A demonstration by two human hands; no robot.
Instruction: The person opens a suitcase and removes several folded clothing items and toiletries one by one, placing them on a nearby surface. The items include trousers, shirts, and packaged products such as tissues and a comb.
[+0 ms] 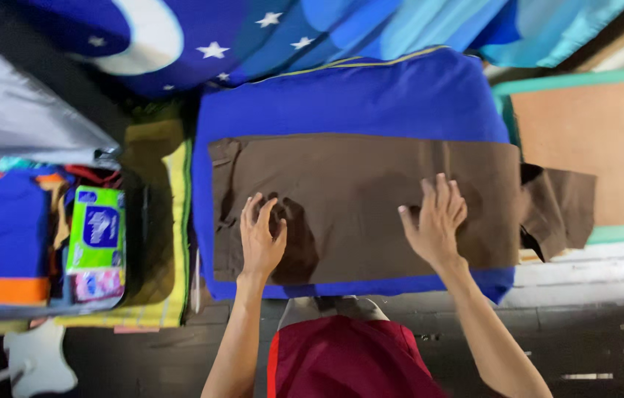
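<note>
You're smoothing the brown trousers on the blue cushion; left hand and right hand lie spread flat, gripping nothing; next likely calls for folding

free: brown cloth top | blocked L: packed bag, R: board

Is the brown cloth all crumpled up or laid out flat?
Laid out flat. The brown cloth lies smooth across the blue cushion, with the left hand and right hand pressed open on it.
</note>
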